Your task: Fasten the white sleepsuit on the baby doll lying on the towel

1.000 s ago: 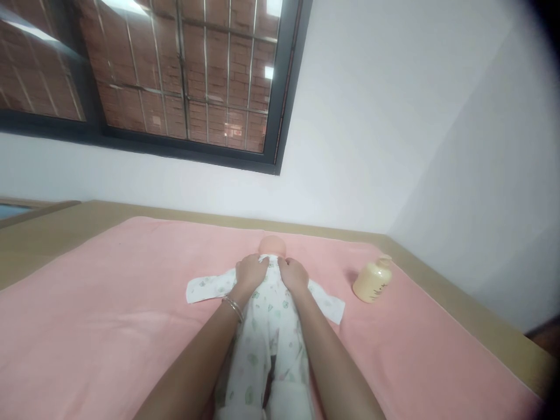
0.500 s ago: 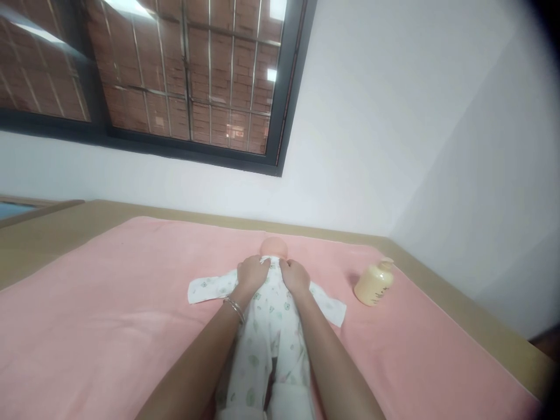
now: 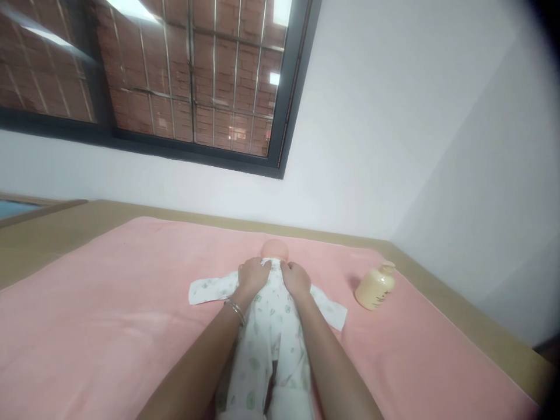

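Observation:
A baby doll with a smooth bald head lies stretched out in a white one-piece suit with small green prints. Its sleeves spread to both sides and its legs point toward me. My left hand, a silver bangle on the wrist, is closed over one shoulder, thumb at the collar. On the other shoulder my right hand is curled the same way, its thumb near the neck. Most fingers of both hands are hidden. I cannot tell whether the doll lies face up or down.
A pink cloth covers most of the wooden-edged table. A cream-coloured bottle with dark lettering stands to the right of the doll. Behind are a white wall and a dark-framed barred window.
Both hands stay at the doll's shoulders. The whole view has shifted very slightly; nothing on the cloth has visibly moved.

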A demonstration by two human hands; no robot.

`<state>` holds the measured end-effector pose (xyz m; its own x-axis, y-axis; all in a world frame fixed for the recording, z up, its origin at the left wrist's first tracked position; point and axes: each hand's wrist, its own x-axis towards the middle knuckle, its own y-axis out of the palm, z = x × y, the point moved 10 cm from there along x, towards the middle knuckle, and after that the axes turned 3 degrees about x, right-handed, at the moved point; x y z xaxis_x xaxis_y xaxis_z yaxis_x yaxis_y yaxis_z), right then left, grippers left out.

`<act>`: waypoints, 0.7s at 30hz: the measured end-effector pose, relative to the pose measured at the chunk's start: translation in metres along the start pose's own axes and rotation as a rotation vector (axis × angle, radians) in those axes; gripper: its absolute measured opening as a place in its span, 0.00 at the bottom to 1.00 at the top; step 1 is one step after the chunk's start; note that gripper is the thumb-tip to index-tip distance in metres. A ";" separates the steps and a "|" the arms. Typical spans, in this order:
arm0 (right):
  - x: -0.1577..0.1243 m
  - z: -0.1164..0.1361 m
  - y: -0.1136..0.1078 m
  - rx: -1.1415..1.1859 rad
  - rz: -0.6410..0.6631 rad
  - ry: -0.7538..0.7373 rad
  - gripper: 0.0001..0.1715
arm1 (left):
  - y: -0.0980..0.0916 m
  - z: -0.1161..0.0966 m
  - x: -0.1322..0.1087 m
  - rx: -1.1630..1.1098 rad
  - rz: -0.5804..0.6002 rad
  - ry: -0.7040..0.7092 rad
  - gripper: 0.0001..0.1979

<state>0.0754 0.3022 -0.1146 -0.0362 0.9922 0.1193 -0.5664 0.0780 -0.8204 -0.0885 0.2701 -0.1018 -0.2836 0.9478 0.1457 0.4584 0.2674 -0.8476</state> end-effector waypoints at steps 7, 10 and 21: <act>0.000 0.001 -0.002 0.021 -0.008 0.003 0.29 | 0.001 0.000 0.001 0.015 -0.001 0.000 0.22; 0.000 0.000 -0.001 0.022 -0.011 0.000 0.28 | 0.001 0.000 0.002 0.013 -0.013 0.009 0.22; 0.001 0.000 -0.001 0.033 -0.007 -0.006 0.29 | 0.000 0.000 0.003 0.015 -0.028 0.018 0.22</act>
<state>0.0763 0.3028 -0.1140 -0.0367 0.9911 0.1282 -0.5939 0.0816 -0.8004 -0.0888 0.2726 -0.1017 -0.2812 0.9429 0.1782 0.4381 0.2914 -0.8504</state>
